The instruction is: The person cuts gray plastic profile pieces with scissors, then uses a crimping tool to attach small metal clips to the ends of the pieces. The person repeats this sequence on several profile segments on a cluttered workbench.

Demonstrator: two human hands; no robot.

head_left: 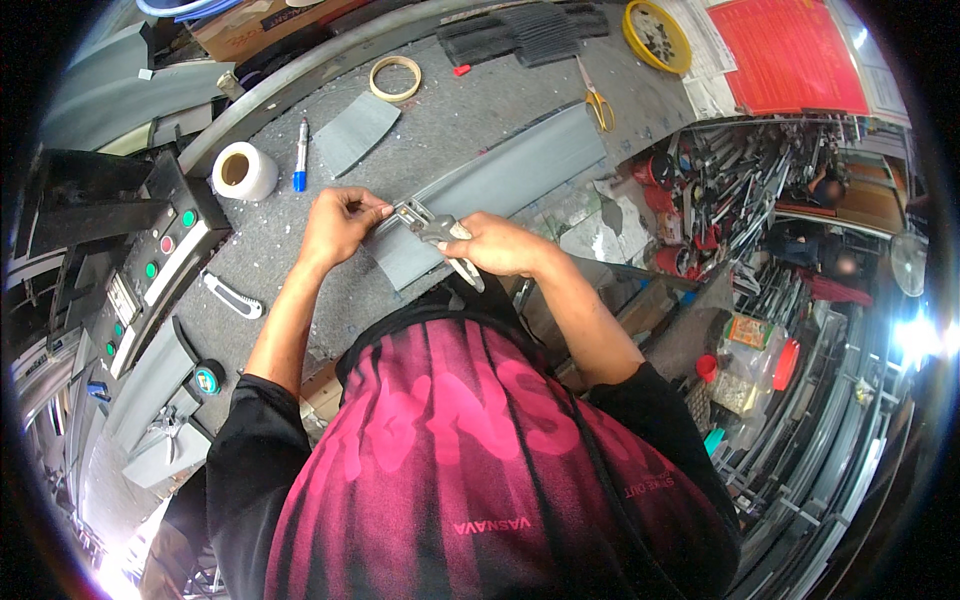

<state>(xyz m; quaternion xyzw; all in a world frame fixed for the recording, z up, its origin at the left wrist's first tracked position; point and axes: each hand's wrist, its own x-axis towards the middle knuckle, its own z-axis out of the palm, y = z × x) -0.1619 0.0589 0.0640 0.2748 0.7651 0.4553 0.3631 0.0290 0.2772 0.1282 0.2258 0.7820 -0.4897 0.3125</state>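
A long grey panel lies slantwise across the bench in front of me. My right hand is wrapped round the grey handles of a plier-like hand tool. Its squarish metal head sits at the panel's left part, near the edge. Close to that head, my left hand has thumb and fingers pinched together at the panel's edge. Whatever lies between those fingertips is too small to make out.
Left of the panel are a white tape roll, a blue-capped marker, a grey cut piece and a utility knife. Beyond lie a tape ring, yellow-handled scissors and a yellow bowl. A button panel borders the left.
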